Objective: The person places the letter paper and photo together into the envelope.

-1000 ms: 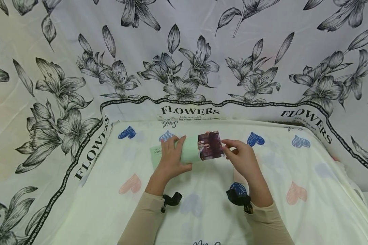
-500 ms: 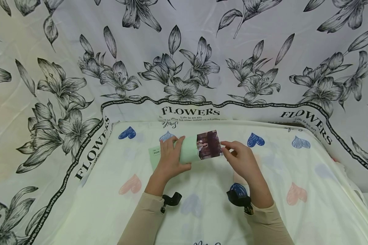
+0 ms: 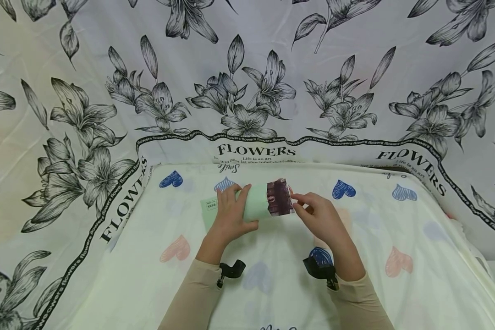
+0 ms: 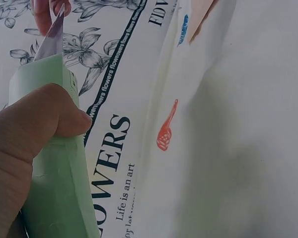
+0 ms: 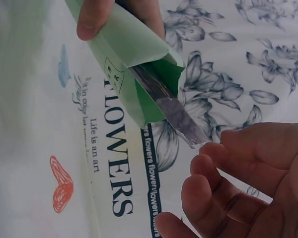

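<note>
A light green paper envelope (image 3: 255, 201) lies across the middle of the head view, with a dark photo card (image 3: 278, 198) sticking out of its right end. My left hand (image 3: 231, 213) grips the envelope around its body, the thumb (image 4: 72, 111) along one side. At the card's outer edge is my right hand (image 3: 317, 214), pinching the edge between thumb and fingertips. The right wrist view shows the envelope's mouth (image 5: 166, 74) gaping around the card (image 5: 179, 116). How far the card reaches inside is hidden.
A cloth with printed hearts (image 3: 257, 275) covers the surface under my hands. Behind it hangs a white flower-patterned sheet (image 3: 264, 105). A pale pinkish-beige flat piece (image 3: 343, 217) lies partly behind my right hand.
My right hand has moved left toward the envelope, and less of the photo card shows outside the mouth. The left hand and the envelope stay nearly still.
</note>
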The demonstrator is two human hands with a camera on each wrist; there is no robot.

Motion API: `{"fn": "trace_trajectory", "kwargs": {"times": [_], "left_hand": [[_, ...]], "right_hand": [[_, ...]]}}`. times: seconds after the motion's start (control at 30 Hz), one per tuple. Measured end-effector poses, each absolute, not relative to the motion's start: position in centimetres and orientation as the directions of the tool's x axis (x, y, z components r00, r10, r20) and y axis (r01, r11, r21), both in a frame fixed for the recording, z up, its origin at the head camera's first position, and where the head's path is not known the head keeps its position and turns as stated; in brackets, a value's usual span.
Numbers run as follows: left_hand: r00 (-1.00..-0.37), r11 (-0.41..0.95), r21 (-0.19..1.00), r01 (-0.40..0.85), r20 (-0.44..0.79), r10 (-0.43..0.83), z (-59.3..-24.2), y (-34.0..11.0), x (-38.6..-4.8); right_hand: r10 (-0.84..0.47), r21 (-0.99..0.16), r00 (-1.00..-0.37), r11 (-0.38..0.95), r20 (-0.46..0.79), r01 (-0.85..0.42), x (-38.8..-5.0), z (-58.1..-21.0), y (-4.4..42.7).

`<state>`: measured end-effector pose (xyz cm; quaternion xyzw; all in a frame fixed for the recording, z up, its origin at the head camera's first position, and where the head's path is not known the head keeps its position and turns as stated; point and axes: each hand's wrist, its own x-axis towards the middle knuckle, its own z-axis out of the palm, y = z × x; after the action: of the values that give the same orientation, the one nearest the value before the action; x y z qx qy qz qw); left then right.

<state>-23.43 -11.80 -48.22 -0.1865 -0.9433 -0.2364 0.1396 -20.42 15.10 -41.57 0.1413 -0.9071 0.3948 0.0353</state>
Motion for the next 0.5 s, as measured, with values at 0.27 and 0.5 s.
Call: {"fn": "trace_trajectory", "kwargs": {"times": [0.27, 0.5], "left_hand": [[-0.901, 0.836, 0.379, 0.398, 0.335, 0.277, -47.84, -11.89, -23.32], [-0.895, 0.824, 0.389, 0.413, 0.342, 0.287, -47.84, -11.73, -23.28]], "right_hand": [[-0.243, -0.709, -0.953, 0.64, 0.18, -0.297, -20.3, -41.54, 15.25], [-0.273, -0.707, -0.948, 0.637, 0.164, -0.306, -20.17, -41.45, 15.1]]}}
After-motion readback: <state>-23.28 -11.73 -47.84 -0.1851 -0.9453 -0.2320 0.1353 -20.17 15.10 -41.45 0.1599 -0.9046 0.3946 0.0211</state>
